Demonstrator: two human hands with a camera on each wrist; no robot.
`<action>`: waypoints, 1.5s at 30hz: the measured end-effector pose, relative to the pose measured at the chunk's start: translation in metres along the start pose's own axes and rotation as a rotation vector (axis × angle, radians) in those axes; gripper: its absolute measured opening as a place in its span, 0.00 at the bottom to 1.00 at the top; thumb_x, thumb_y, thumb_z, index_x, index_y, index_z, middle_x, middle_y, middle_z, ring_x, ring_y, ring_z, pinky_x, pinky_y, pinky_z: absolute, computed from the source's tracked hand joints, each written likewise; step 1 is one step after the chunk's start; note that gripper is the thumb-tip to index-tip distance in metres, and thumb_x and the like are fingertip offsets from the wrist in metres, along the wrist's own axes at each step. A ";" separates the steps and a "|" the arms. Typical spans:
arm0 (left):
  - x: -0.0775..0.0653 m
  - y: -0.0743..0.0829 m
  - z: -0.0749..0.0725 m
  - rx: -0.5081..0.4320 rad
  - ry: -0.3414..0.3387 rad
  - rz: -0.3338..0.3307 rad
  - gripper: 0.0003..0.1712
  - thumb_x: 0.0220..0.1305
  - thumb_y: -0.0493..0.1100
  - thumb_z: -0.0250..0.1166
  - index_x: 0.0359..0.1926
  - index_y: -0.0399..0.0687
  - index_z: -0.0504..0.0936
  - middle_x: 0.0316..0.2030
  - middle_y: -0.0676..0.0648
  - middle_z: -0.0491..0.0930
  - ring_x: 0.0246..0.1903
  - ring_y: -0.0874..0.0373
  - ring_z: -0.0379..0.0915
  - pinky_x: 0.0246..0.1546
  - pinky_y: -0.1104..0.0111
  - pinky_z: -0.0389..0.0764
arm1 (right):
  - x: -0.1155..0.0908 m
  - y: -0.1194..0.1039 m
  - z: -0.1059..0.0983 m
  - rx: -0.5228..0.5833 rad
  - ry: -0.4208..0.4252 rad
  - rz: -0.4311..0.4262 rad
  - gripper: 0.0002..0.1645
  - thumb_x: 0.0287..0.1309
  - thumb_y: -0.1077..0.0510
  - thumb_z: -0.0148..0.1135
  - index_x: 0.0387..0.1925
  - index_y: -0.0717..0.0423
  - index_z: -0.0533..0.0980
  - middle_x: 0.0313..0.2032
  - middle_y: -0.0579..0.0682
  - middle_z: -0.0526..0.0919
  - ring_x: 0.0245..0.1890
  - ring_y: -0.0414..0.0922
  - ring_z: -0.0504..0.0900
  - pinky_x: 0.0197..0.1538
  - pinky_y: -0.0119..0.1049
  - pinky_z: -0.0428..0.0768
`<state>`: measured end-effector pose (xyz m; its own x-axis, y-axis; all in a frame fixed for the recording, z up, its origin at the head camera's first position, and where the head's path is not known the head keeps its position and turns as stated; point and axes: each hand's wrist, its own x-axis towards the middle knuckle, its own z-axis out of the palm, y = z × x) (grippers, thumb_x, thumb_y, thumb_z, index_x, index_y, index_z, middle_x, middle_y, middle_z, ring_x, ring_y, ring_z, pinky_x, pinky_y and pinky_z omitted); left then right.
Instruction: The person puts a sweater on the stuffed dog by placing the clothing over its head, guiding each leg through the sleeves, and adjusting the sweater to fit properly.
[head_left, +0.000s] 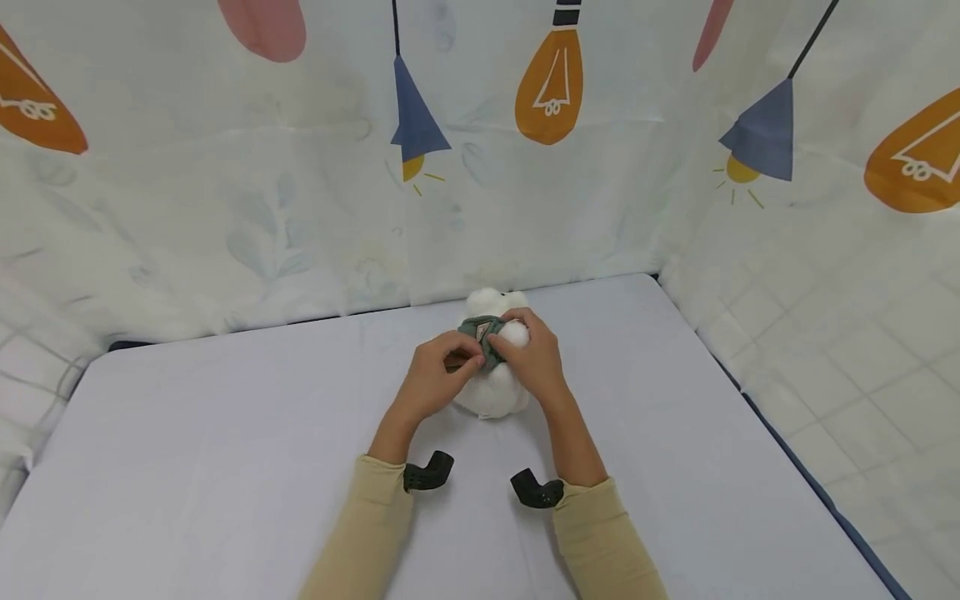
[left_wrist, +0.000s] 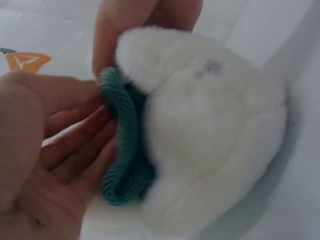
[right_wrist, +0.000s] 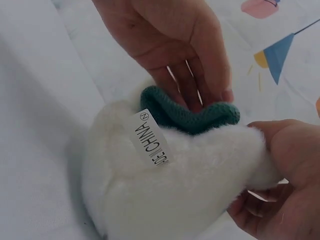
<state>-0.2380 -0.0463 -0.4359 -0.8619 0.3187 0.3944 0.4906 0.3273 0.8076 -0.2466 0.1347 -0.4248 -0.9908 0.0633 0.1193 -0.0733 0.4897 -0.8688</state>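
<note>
A white plush toy [head_left: 493, 396] lies on the table, wearing a small green knitted garment [head_left: 477, 330]. My left hand [head_left: 435, 375] pinches the garment's edge between thumb and fingers. In the left wrist view the knit [left_wrist: 125, 140] stands off the white fur [left_wrist: 210, 135]. On the toy's other side, my right hand [head_left: 538, 360] grips a rounded white limb; in the right wrist view its thumb and fingers [right_wrist: 270, 210] close round that limb. A printed white label [right_wrist: 149, 142] sticks out near the toy's lower end. The toy's face is mostly hidden.
A white cloth covers the table [head_left: 225, 467]. Behind it and at the sides hang white curtains [head_left: 315, 200] printed with lamps and bulbs. Black curved wrist mounts [head_left: 430, 472] jut inward from both beige sleeves [head_left: 363, 533].
</note>
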 end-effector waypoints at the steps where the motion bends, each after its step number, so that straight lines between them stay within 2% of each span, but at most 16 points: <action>1: 0.000 -0.001 -0.003 0.031 0.046 0.003 0.02 0.63 0.38 0.66 0.37 0.46 0.83 0.39 0.48 0.82 0.41 0.56 0.79 0.46 0.66 0.81 | 0.000 0.000 0.000 -0.001 -0.002 -0.001 0.19 0.56 0.48 0.67 0.48 0.47 0.75 0.52 0.50 0.80 0.52 0.51 0.78 0.52 0.51 0.78; 3: 0.000 -0.003 -0.010 0.103 0.138 -0.017 0.03 0.63 0.36 0.64 0.38 0.46 0.82 0.39 0.47 0.82 0.42 0.54 0.78 0.48 0.62 0.79 | 0.001 0.001 0.000 -0.015 0.001 0.001 0.18 0.56 0.48 0.66 0.46 0.47 0.75 0.50 0.50 0.79 0.51 0.51 0.78 0.51 0.51 0.78; 5: 0.000 -0.005 -0.016 0.178 0.183 -0.063 0.07 0.62 0.33 0.62 0.40 0.45 0.82 0.42 0.45 0.81 0.45 0.51 0.76 0.50 0.57 0.76 | 0.001 0.001 0.000 -0.019 0.005 0.013 0.16 0.56 0.48 0.65 0.45 0.48 0.75 0.49 0.50 0.79 0.49 0.51 0.77 0.48 0.51 0.79; 6: -0.001 -0.007 -0.018 0.206 0.173 -0.101 0.08 0.62 0.33 0.61 0.42 0.45 0.81 0.43 0.45 0.81 0.46 0.51 0.75 0.50 0.56 0.76 | 0.001 0.001 0.000 -0.024 0.008 0.018 0.15 0.56 0.48 0.64 0.44 0.48 0.75 0.48 0.50 0.78 0.48 0.51 0.77 0.47 0.51 0.79; 8: -0.002 -0.008 -0.020 0.218 0.111 -0.174 0.12 0.61 0.33 0.61 0.47 0.45 0.80 0.47 0.44 0.79 0.46 0.49 0.74 0.48 0.55 0.76 | 0.001 0.002 0.000 -0.030 0.015 0.026 0.13 0.56 0.49 0.63 0.42 0.48 0.75 0.47 0.50 0.77 0.47 0.51 0.76 0.45 0.50 0.79; 11: -0.002 -0.010 -0.020 0.218 0.005 -0.217 0.17 0.61 0.36 0.63 0.52 0.45 0.77 0.52 0.42 0.77 0.49 0.47 0.74 0.49 0.53 0.76 | 0.002 0.002 -0.001 -0.030 0.011 0.025 0.12 0.54 0.51 0.62 0.40 0.49 0.74 0.46 0.50 0.75 0.46 0.51 0.75 0.45 0.49 0.78; 15: -0.002 -0.010 -0.017 0.203 -0.032 -0.217 0.20 0.60 0.40 0.67 0.53 0.47 0.77 0.54 0.42 0.74 0.56 0.45 0.72 0.55 0.50 0.74 | 0.002 0.004 -0.003 -0.030 -0.023 0.007 0.13 0.52 0.52 0.65 0.39 0.50 0.73 0.47 0.51 0.73 0.47 0.51 0.73 0.48 0.49 0.76; 20: -0.004 -0.011 -0.016 0.170 -0.058 -0.200 0.19 0.60 0.40 0.68 0.52 0.49 0.78 0.56 0.43 0.73 0.59 0.46 0.70 0.59 0.50 0.72 | 0.002 0.005 -0.005 -0.023 -0.050 0.002 0.17 0.48 0.54 0.69 0.38 0.51 0.72 0.48 0.53 0.71 0.49 0.51 0.72 0.52 0.50 0.73; 26: -0.004 -0.015 -0.013 0.118 -0.075 -0.202 0.14 0.62 0.35 0.62 0.48 0.52 0.79 0.53 0.44 0.70 0.54 0.48 0.70 0.51 0.53 0.74 | 0.001 0.006 -0.005 -0.075 -0.047 -0.013 0.15 0.45 0.56 0.64 0.38 0.49 0.72 0.45 0.51 0.75 0.46 0.49 0.74 0.48 0.47 0.74; 32: -0.003 -0.013 -0.010 0.135 -0.060 -0.211 0.16 0.58 0.39 0.69 0.46 0.53 0.78 0.50 0.42 0.70 0.54 0.45 0.70 0.57 0.49 0.72 | 0.001 0.008 -0.008 -0.066 -0.123 -0.034 0.19 0.48 0.56 0.62 0.45 0.43 0.76 0.51 0.48 0.78 0.51 0.48 0.75 0.54 0.49 0.74; 35: -0.003 -0.011 -0.009 0.165 -0.056 -0.225 0.18 0.55 0.41 0.72 0.47 0.54 0.78 0.49 0.43 0.71 0.53 0.44 0.72 0.57 0.49 0.72 | 0.001 0.009 -0.010 -0.088 -0.140 -0.052 0.19 0.48 0.56 0.62 0.45 0.43 0.77 0.51 0.49 0.78 0.51 0.49 0.75 0.54 0.49 0.74; 40: -0.001 -0.010 -0.006 0.227 -0.020 -0.274 0.14 0.57 0.41 0.68 0.45 0.56 0.79 0.48 0.45 0.73 0.49 0.45 0.74 0.52 0.50 0.74 | 0.003 0.008 -0.008 -0.093 -0.147 -0.102 0.17 0.47 0.59 0.62 0.43 0.46 0.80 0.48 0.50 0.77 0.50 0.49 0.75 0.56 0.49 0.73; 45: -0.001 -0.010 -0.003 0.193 0.034 -0.281 0.10 0.58 0.38 0.63 0.41 0.53 0.82 0.47 0.44 0.74 0.52 0.45 0.73 0.55 0.50 0.73 | 0.003 0.009 -0.006 -0.039 -0.157 -0.105 0.14 0.49 0.63 0.64 0.40 0.49 0.83 0.46 0.50 0.77 0.52 0.49 0.75 0.58 0.49 0.73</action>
<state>-0.2424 -0.0531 -0.4435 -0.9689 0.1637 0.1853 0.2460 0.5613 0.7902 -0.2490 0.1449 -0.4294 -0.9838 -0.1249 0.1287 -0.1754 0.5199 -0.8360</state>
